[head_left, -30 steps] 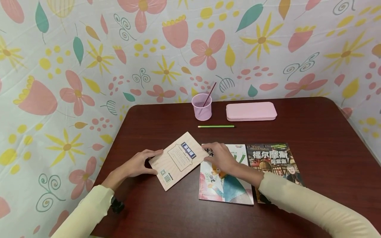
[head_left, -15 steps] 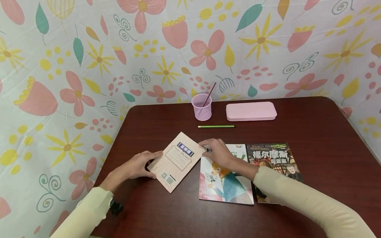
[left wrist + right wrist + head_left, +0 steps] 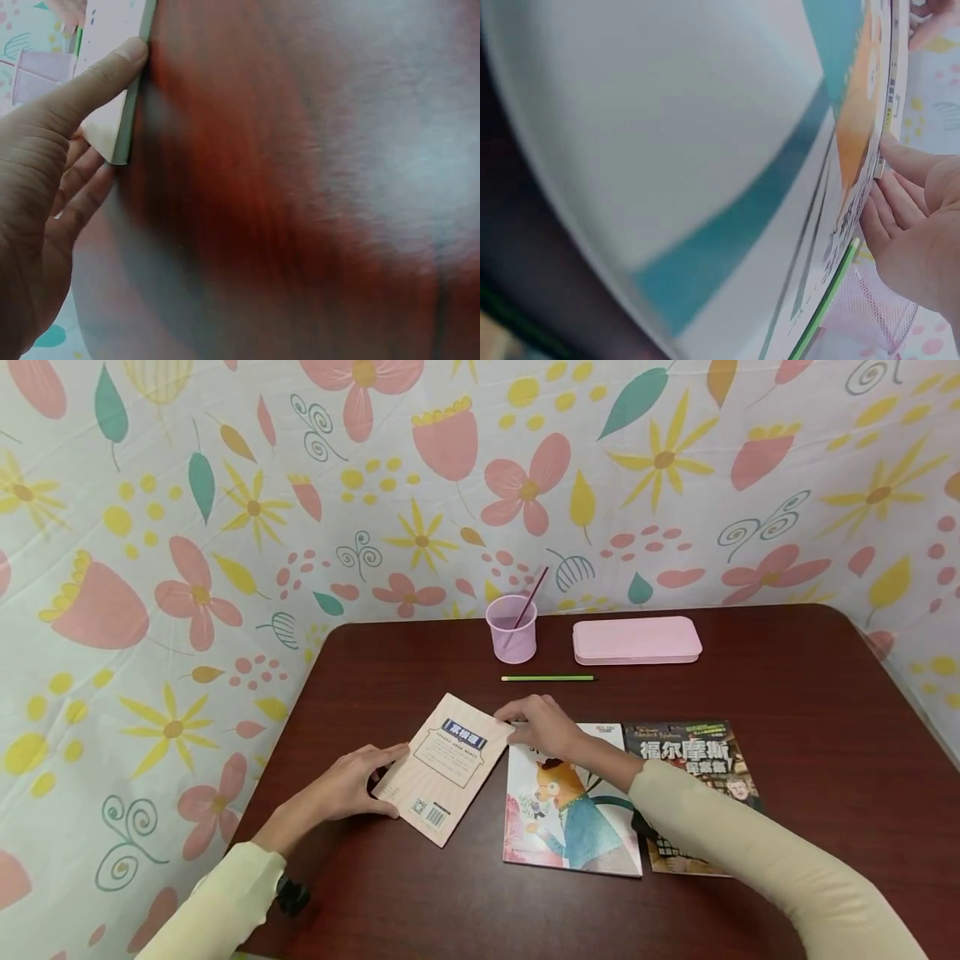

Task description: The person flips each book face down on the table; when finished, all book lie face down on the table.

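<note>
Flowered cloth (image 3: 288,456) hangs behind table (image 3: 787,693). Cream paperback (image 3: 444,781), on near side of mesh pencil cup (image 3: 513,645), is prob. light, bendable; best hold: opp. corners. L hand (image 3: 348,783) pinches barcode-end corner, R hand (image 3: 546,727) a heading-end one. Long axis slants, heading approx. toward cup.

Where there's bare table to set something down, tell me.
Bare table: right of the case and dark book; the back-left corner, left of the cup. Crowded: the middle, where the left hand and right hand hold the beige book close to the white book.
</note>
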A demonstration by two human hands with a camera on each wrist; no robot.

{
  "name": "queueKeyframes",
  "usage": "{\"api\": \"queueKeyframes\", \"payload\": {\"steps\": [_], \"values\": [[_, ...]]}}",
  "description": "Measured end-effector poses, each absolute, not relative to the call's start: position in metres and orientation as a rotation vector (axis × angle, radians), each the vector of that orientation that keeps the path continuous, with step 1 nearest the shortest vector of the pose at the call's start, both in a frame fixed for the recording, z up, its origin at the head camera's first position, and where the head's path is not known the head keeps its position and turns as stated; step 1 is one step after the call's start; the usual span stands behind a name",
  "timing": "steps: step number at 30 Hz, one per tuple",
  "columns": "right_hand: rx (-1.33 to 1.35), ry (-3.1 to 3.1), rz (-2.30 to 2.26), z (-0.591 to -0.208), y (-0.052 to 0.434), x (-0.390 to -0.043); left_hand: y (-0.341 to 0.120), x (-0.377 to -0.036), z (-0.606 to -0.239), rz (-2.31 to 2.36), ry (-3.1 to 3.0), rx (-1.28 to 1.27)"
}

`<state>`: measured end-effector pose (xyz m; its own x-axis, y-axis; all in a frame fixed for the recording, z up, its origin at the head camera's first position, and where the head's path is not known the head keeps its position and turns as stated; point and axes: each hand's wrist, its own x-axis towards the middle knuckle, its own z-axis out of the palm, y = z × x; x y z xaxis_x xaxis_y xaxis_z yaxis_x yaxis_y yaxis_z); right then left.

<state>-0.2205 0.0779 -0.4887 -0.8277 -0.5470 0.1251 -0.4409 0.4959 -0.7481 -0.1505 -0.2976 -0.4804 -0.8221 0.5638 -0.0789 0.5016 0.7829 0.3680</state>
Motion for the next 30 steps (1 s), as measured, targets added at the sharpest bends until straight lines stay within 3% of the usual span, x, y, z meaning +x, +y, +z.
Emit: {"api": "queueKeyframes", "payload": {"steps": [30], "values": [[-0.894,2.653,-1.141,-0.487,0.061,-0.242,-0.291,-0.130,-0.498,0.538,2.918,0.824]]}}
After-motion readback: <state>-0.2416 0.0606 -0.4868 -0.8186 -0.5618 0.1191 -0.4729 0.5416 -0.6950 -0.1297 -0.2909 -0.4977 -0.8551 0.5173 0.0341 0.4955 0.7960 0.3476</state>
